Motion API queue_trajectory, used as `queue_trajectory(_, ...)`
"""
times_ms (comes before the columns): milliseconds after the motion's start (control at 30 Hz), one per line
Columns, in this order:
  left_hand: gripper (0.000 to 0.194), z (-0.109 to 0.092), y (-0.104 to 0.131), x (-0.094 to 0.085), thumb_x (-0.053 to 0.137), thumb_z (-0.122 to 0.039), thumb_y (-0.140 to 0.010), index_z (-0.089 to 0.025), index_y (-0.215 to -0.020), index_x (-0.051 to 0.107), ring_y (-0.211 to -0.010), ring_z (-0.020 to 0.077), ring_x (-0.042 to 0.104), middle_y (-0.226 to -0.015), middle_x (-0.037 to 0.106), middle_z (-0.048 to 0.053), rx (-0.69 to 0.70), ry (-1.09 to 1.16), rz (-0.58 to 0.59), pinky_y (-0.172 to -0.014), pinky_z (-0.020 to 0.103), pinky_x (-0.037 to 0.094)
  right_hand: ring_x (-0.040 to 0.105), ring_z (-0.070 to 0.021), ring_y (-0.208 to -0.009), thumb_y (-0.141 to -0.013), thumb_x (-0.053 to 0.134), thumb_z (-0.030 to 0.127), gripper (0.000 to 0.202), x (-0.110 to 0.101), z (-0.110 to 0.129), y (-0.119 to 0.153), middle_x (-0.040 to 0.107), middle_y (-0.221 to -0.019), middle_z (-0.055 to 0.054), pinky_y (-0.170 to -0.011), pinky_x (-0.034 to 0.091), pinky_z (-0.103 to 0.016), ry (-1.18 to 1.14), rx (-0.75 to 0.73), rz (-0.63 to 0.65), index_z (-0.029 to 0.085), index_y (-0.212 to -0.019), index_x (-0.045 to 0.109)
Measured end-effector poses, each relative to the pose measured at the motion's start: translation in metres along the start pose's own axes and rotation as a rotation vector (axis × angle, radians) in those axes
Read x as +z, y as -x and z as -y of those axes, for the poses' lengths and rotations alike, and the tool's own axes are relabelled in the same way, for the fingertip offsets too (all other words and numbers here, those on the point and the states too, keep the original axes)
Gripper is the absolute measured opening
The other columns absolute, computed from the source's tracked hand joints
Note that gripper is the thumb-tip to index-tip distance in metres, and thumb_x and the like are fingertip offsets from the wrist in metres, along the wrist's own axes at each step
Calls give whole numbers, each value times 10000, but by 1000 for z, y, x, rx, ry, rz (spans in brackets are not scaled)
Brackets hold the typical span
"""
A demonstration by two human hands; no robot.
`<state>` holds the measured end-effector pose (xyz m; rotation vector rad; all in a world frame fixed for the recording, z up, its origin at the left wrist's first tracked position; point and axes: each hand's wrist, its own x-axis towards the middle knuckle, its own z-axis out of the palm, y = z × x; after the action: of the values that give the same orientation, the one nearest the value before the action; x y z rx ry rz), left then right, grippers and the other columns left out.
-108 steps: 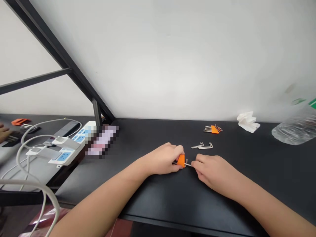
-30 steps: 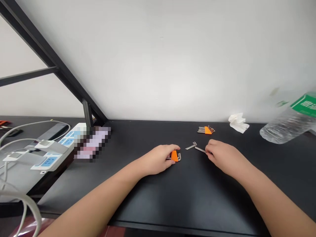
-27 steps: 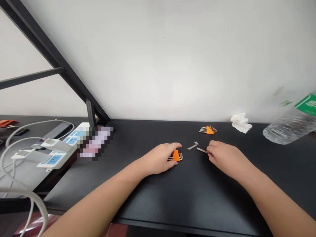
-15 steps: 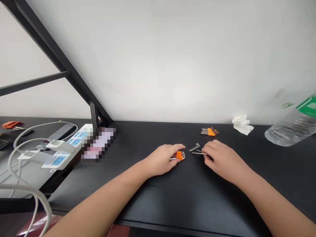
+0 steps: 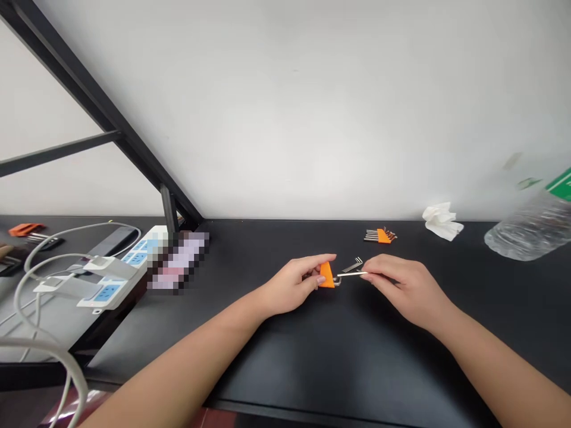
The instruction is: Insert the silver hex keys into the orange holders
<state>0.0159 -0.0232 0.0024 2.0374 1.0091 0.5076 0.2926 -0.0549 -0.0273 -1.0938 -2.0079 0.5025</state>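
Between the thumb and fingers of my left hand is an orange holder, with the bent ends of metal hex keys showing at its right side. My right hand pinches a thin metal hex key, whose tip points left, close to the holder. Whether the tip touches the holder I cannot tell. Several loose hex keys lie on the black table just behind that key. Farther back is a second orange holder filled with keys.
Crumpled white tissue and a clear plastic bottle are at the back right. On the left are a pixelated flat object, a power strip with plugs and white cables, and a black metal frame.
My right hand has lifted its hex key and brought the tip left, near the orange holder. The holder in my left hand has turned and shows more of its orange face.
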Motion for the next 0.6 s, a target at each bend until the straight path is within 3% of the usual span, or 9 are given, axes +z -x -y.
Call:
queue_trajectory(133,483,-6,3,0,438,-209,-1034,-238,-1507,532,-1198,204,618,-1362,659,86,87,-137,-60,-1090,379,497,668,-191,-790,-1029,555,342,220,4,2,-1,728,-891,-29,-734,521,-317,-108,43,6,263,-918,728)
queue_trajectory(200,480,-9,4,1,412,-230,-1053,-244,-1521,518,-1234,210,602,-1368,653,88,107,-160,-58,-1127,395,471,664,-186,-766,-1025,564,340,221,7,3,-1,724,-870,-25,-717,520,-314,-144,62,-9,260,-902,729)
queue_trajectory(300,549,-12,5,4,540,-308,-1018,-244,-1559,465,-1053,197,650,-1217,674,86,49,-66,-26,-980,383,556,660,-186,-744,-1020,568,346,227,10,5,0,725,-871,-30,-707,525,-321,-184,85,-40,253,-890,730)
queue_trajectory(400,791,-13,6,8,746,-304,-878,-255,-1586,398,-952,175,656,-1156,650,65,-21,120,-5,-839,332,585,659,-189,-735,-1022,566,355,232,12,5,0,730,-886,-37,-701,528,-329,-198,94,-53,251,-894,730)
queue_trajectory(600,638,-9,7,12,737,-234,-866,-192,-1461,510,-893,158,679,-1050,688,48,5,158,-46,-822,305,591,700,-206,-874,-1041,553,318,234,14,4,2,753,-967,-42,-791,545,-336,-137,-8,-10,264,-957,764)
